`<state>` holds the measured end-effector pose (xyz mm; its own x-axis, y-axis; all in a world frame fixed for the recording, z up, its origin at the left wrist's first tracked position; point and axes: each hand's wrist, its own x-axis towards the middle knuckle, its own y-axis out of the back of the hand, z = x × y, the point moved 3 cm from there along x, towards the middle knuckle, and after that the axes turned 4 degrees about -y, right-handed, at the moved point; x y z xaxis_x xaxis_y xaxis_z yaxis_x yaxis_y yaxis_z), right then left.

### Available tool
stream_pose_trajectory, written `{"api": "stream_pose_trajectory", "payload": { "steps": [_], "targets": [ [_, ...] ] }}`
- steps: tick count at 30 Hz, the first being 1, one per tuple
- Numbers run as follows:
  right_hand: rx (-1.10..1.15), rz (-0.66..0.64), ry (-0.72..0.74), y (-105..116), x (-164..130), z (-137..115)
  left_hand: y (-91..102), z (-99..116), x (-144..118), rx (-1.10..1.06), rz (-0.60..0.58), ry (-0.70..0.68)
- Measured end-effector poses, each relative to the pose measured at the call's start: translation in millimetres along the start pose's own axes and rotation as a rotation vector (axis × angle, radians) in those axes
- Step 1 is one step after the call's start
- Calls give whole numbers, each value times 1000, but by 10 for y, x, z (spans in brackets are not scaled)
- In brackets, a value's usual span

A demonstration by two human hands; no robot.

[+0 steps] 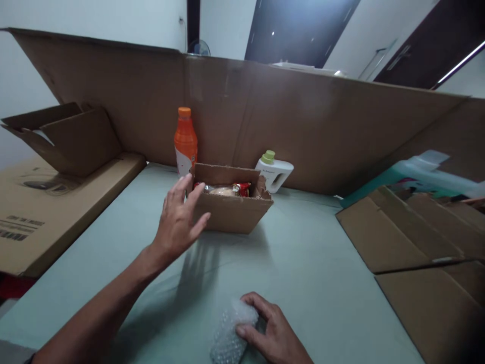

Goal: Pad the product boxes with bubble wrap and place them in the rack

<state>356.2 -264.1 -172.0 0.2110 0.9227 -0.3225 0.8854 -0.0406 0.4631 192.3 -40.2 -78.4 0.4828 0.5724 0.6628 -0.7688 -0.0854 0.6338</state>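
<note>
My left hand (178,222) reaches forward with spread fingers, its fingertips at the left side of a small open cardboard box (231,212). Inside the box lies a red and silver snack packet (227,190). An orange bottle (185,142) stands just behind the box's left corner. A white jug with a green cap (273,172) stands behind the right corner. Near the table's front edge my right hand (275,333) grips a roll of bubble wrap (231,331) that rests on the pale green table (303,263).
A tall cardboard wall (303,121) runs across the back. Flattened cardboard (417,237) covers the right side. A long printed carton (45,202) with a folded box (71,136) on top lies at the left. A clear plastic container (435,174) sits at far right.
</note>
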Motion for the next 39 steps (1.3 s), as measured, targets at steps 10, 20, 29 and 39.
{"api": "stream_pose_trajectory", "payload": {
  "steps": [10, 20, 29, 39],
  "targets": [
    [-235, 611, 333, 1230, -17, -453, -98, -90, -349, -197, -20, -18],
    [-868, 386, 630, 1343, 857, -2056, -146, -142, -290, -232, -11, -18],
    [-1210, 33, 443, 1186, 1606, -2002, -155, -178, -260, -237, -27, -32],
    [-1241, -98, 310, 1066, 1832, -1663, -158, -222, -183, -222, -53, 4]
  ]
}}
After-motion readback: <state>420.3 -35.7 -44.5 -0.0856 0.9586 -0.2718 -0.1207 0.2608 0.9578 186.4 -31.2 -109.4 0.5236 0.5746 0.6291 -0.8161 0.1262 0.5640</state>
